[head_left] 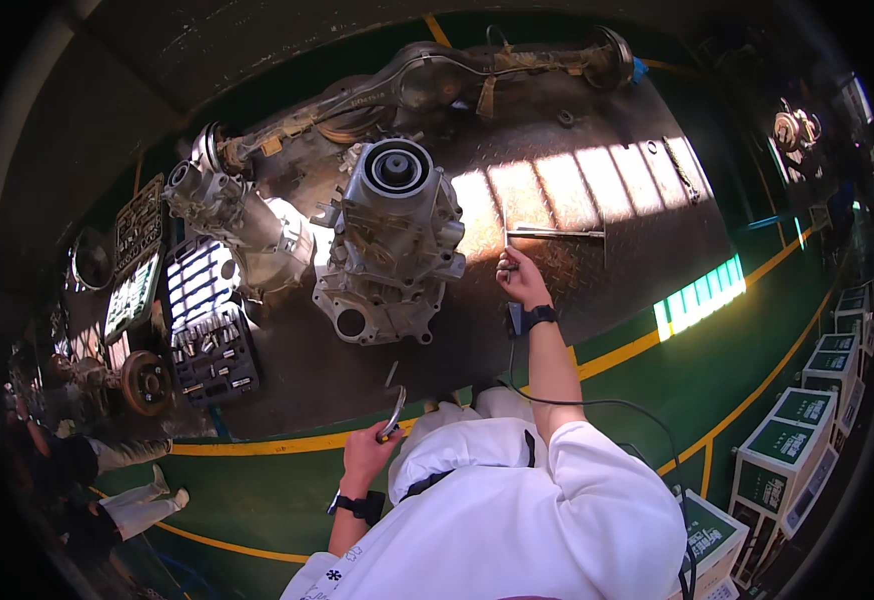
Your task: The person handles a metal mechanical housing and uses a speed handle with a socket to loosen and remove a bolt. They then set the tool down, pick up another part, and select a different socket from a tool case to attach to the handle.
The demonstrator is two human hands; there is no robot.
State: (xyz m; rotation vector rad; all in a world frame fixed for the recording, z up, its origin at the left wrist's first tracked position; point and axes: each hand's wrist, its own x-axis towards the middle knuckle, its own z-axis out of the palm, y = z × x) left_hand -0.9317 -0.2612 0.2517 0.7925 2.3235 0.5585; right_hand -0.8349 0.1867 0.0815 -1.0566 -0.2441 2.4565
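Our right hand [524,277] is closed in a pinch, its fingertips on a slim metal rod [506,238] just above the workbench [302,372]. Right beside the rod, a dark bar [557,233] runs off to the right and meets a thin crosspiece at its far end; we cannot tell whether the rod and the bar are joined. Our left hand [369,448] is wrapped around a curved metal tool [394,412] in front of the near edge of the bench, and a short pale pin [391,373] shows just beyond the tool's tip. We wear a dark band on each wrist.

Between and beyond our hands, a large metal gearbox [392,240] stands on the bench, its round opening facing up. To its left we see a second gearbox [269,240], tilted, and farther left an open socket case [192,380] near another tool case [140,262]. A long axle [447,75] lies along the far side of the bench. A black cable [617,403] loops past our right arm. Beyond the bench, white-and-green boxes [787,440] line the right side, and other people's legs [137,508] show at lower left.
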